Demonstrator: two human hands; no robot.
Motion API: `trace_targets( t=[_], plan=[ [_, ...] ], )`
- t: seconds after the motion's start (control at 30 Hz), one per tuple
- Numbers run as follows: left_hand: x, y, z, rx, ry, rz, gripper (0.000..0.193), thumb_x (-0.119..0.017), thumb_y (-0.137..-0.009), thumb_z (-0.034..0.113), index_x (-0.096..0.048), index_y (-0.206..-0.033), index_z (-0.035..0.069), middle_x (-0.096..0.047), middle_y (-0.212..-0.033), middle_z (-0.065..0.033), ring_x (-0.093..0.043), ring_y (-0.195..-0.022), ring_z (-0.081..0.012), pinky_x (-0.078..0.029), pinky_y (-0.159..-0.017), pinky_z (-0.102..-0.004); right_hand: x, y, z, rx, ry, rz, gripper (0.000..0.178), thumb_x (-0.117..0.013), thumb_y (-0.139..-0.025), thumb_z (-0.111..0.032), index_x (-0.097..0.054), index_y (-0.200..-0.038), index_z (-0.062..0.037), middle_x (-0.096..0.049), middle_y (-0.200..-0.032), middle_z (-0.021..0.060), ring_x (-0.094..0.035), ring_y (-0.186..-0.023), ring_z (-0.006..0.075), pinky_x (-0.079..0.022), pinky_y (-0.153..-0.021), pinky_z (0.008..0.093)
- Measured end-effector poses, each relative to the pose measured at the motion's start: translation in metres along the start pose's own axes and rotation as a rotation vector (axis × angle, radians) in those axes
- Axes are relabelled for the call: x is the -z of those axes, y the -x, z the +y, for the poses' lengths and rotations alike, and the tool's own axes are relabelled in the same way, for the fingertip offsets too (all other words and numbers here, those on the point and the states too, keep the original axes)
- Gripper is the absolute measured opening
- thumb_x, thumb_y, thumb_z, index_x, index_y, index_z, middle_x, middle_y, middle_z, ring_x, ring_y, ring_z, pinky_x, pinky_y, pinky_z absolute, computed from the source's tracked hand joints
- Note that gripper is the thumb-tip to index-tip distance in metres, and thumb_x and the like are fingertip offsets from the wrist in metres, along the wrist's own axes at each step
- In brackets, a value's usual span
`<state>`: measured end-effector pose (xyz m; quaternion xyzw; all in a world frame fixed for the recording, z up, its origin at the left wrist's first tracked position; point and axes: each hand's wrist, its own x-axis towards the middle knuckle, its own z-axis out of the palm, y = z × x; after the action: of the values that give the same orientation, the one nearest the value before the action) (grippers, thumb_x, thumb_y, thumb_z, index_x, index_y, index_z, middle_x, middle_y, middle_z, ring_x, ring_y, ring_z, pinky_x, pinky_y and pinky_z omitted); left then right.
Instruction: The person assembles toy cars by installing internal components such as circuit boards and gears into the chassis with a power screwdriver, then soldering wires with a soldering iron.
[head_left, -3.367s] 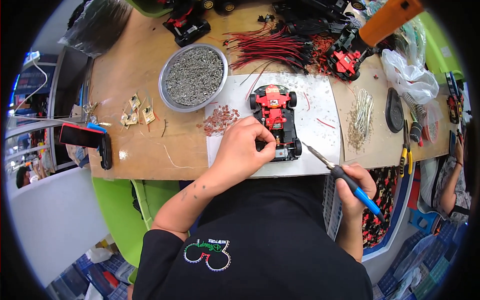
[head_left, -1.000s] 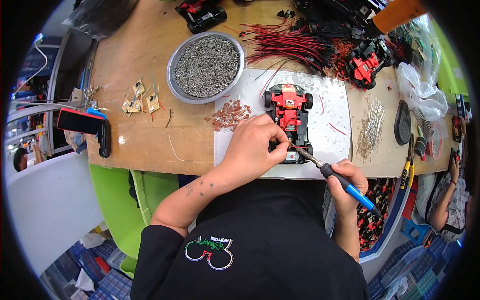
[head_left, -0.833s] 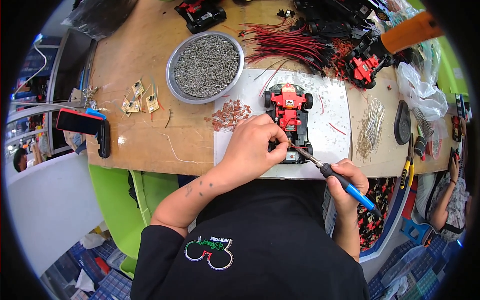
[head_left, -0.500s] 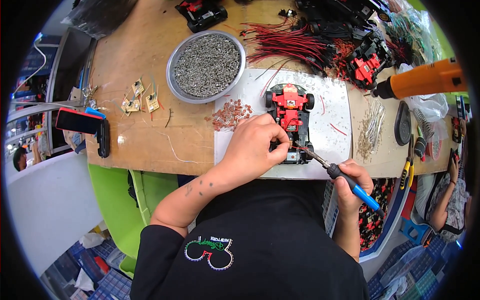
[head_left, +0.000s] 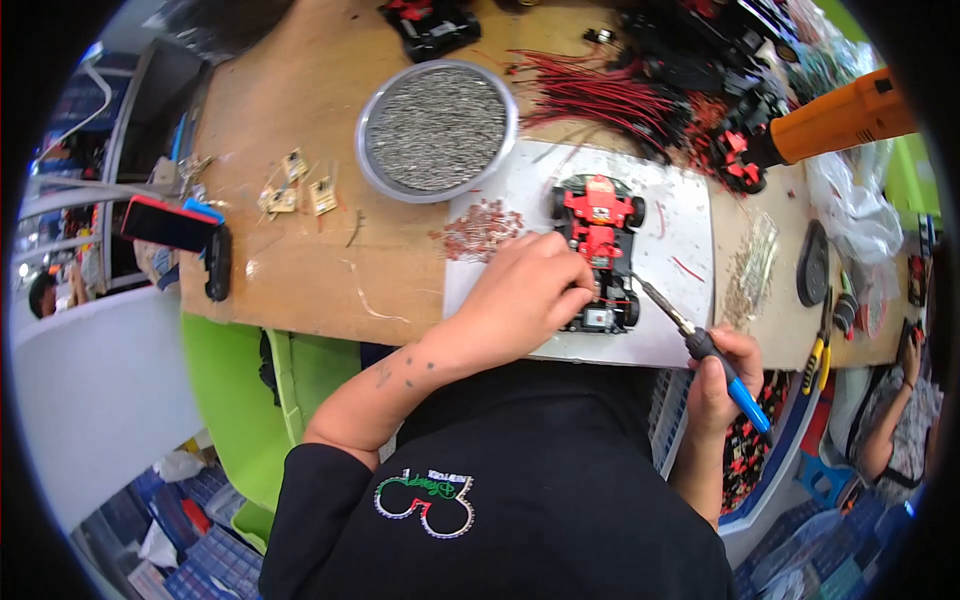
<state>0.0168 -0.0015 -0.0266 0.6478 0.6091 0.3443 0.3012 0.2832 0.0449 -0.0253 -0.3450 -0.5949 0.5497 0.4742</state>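
Observation:
A red and black toy car chassis [head_left: 600,215] lies on a white sheet [head_left: 675,320] in front of me. My left hand [head_left: 535,285] is over its left side, fingers curled closed at the middle of the chassis; the fingertips and whatever they pinch are hidden. In my right hand [head_left: 720,375] I grip a soldering iron [head_left: 745,400] with a blue and black handle. Its metal tip points up and left, just off the chassis's right side by the near right wheel. Small reddish-brown leaded parts [head_left: 482,228] are piled beside my left hand.
A bowl of small metal cylinders [head_left: 365,150] stands behind the pile. Red and black wires [head_left: 600,90] and more chassis [head_left: 740,155] lie at the back right. An orange power tool [head_left: 835,120] hangs over the right side; yellow-handled pliers [head_left: 818,360] lie below. A phone [head_left: 165,225] stands left.
The iron's tip has drawn away from the near end of the chassis to its right side. My left hand has shifted slightly up along the chassis. The whole view has shifted a little.

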Motion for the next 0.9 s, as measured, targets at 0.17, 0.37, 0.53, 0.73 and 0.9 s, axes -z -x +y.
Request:
trace_targets(
  t=[0.17,0.37,0.53,0.73,0.9],
  plan=[
    [-0.011,0.003,0.004,-0.067,-0.104,0.053,0.009,-0.068,-0.083,0.013,-0.064,-0.088,0.007,-0.055,-0.088,-0.0107,-0.058,-0.089,-0.0315,-0.046,-0.08,-0.0425,0.016,0.004,0.006,0.053,0.109,0.058,0.039,-0.071,-0.087,-0.029,-0.061,-0.11,0.0015,-0.062,-0.097,0.0119,-0.056,-0.071,0.0137,-0.043,-0.061,0.0225],
    [0.027,0.023,-0.003,0.075,0.086,0.266,0.011,-0.067,-0.088,0.012,-0.064,-0.096,0.005,-0.062,-0.095,-0.0101,-0.06,-0.09,-0.03,-0.048,-0.08,-0.039,0.002,-0.017,-0.002,0.156,0.081,0.036,0.039,-0.072,-0.087,-0.03,-0.059,-0.106,0.001,-0.054,-0.083,0.0081,-0.051,-0.069,0.0149,-0.041,-0.056,0.0222],
    [0.106,0.058,-0.071,0.246,-0.779,0.757,0.015,-0.069,-0.085,0.01,-0.064,-0.098,0.002,-0.064,-0.093,-0.0147,-0.061,-0.09,-0.0322,-0.05,-0.08,-0.0403,0.001,-0.022,-0.001,0.138,0.092,0.037,0.04,-0.072,-0.087,-0.03,-0.059,-0.108,0.001,-0.055,-0.086,0.0091,-0.051,-0.07,0.0151,-0.042,-0.057,0.0225],
    [0.13,0.075,-0.098,0.516,-0.418,0.762,0.019,-0.068,-0.088,0.005,-0.063,-0.105,-0.002,-0.068,-0.097,-0.0123,-0.067,-0.08,-0.0269,-0.054,-0.07,-0.0359,-0.024,-0.027,-0.004,0.169,0.119,0.029,0.057,-0.078,-0.084,-0.04,-0.059,-0.117,0.0022,-0.06,-0.088,0.009,-0.056,-0.074,0.0145,-0.046,-0.061,0.0255],
    [0.114,0.056,-0.056,0.316,0.549,0.881,0.014,-0.063,-0.092,-0.003,-0.059,-0.106,-0.002,-0.066,-0.098,-0.0097,-0.067,-0.083,-0.0167,-0.059,-0.074,-0.0316,-0.042,-0.035,-0.023,0.08,-0.043,-0.242,0.051,-0.077,-0.088,-0.03,-0.058,-0.125,0.001,-0.069,-0.097,0.012,-0.065,-0.084,0.0171,-0.051,-0.072,0.027]
  ],
)
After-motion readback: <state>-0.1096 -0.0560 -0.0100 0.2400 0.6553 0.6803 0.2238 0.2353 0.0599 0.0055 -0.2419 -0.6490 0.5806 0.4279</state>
